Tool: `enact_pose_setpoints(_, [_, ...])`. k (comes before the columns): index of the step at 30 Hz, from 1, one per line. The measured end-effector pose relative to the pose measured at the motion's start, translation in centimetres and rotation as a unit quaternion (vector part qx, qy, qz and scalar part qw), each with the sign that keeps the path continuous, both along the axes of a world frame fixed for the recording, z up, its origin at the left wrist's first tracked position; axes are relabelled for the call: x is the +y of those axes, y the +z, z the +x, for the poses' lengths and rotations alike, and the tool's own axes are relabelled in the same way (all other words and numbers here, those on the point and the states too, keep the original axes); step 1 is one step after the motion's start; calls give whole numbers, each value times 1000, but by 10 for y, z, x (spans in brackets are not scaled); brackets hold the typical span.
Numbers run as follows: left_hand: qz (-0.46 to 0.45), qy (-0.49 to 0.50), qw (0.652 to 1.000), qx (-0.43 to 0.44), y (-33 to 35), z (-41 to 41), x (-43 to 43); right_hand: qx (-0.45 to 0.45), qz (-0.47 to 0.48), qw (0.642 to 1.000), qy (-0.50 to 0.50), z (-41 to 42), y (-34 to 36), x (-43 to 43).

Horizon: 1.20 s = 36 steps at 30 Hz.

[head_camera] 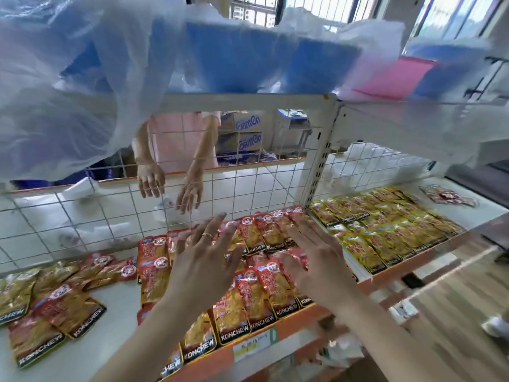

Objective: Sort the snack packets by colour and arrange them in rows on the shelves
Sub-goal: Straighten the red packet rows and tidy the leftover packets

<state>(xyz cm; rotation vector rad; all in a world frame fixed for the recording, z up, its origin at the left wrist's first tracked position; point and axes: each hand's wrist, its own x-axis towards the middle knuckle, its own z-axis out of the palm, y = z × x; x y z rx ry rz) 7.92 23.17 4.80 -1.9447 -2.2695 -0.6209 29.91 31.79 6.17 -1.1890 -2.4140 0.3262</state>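
Snack packets [264, 285] mostly sorted on the shelf [118, 312]: red rows [249, 235] at centre, yellow rows [385, 227] at right. Loose heap [55, 299] at left remains unsorted. Left hand [203, 257] and right hand [316, 257] are spread flat over the red rows, grasping nothing.

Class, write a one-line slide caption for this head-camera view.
Left hand and right hand spread flat over red packets; yellow packets lie rowed alongside.

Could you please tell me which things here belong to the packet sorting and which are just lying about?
Job: red packets, yellow packets, unsorted pile, shelf, left hand, right hand.
Lying about: plastic sheeting, cardboard boxes, pink sheet.
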Motion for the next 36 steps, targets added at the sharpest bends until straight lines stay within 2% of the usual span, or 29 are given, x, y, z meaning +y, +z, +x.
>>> enact_pose_setpoints(10, [15, -81, 997, -5, 25, 71, 10, 32, 25, 996, -85, 91, 31, -16])
enact_pose_setpoints(20, [39, -117, 992, 23, 57, 199, 51, 55, 41, 990, -121, 219, 38, 16])
enact_pose_setpoints(29, [38, -125, 991, 17, 39, 338, 91, 61, 30, 990, -127, 343, 30, 40])
enact_pose_setpoints(36, [7, -132, 991, 14, 27, 402, 114, 62, 22, 989, -135, 408, 13, 63])
